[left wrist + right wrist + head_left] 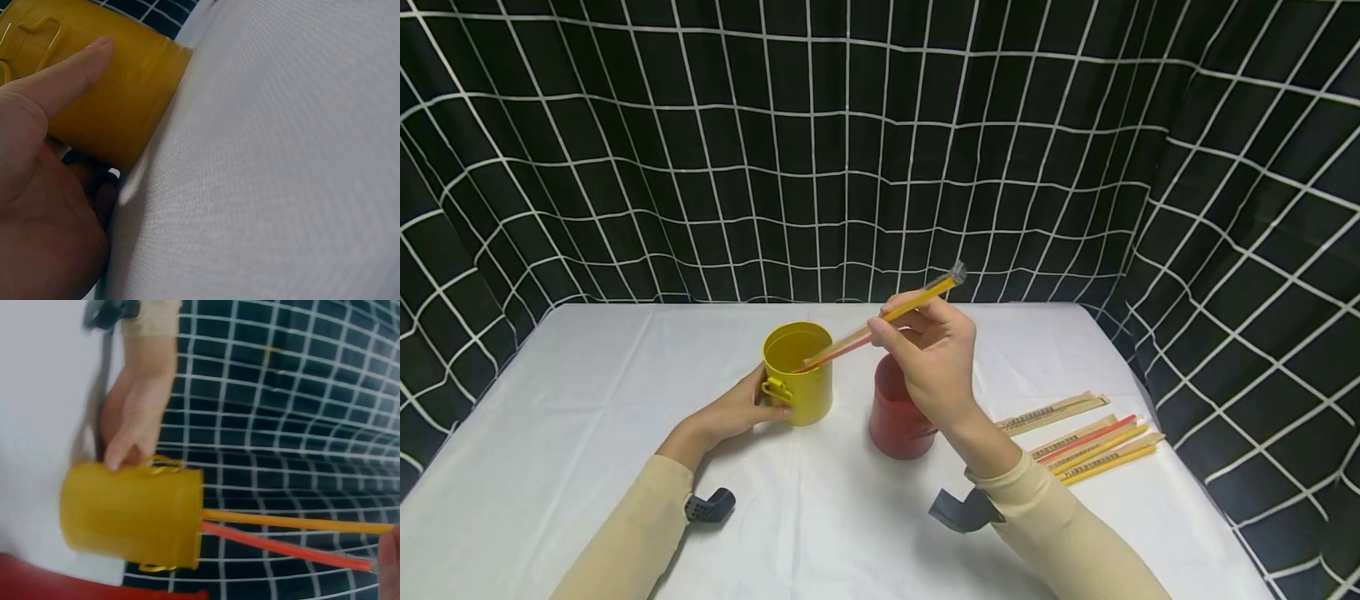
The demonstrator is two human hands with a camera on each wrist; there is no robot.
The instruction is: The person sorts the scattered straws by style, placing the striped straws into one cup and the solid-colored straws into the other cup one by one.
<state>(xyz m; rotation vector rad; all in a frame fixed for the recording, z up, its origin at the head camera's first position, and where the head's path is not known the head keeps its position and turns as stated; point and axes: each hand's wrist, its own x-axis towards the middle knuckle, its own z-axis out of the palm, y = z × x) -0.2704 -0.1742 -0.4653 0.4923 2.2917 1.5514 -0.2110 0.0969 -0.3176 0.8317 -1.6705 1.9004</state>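
My left hand (737, 410) grips a small yellow metal pail (811, 398) low on its side, and the pail stands upright on the cloth. The thumb (78, 72) lies along the pail's wall below a wire loop. Over the pail's right side, my right hand (936, 350) pinches a wrapped yellow drinking straw (917, 300) between thumb and fingers. Its lower end reaches into the pail's mouth, and its clear wrapper tip points up right. A red straw (281, 549) also slants out of the pail, its upper end close to the right fingers.
A red pail (891, 421) stands right of the yellow one, partly behind my right hand. Several wrapped straws (1101, 446), red, yellow and brown-paper-backed, lie on the white cloth (827, 517) at the right. A black gridded curtain (820, 150) encloses the back and sides.
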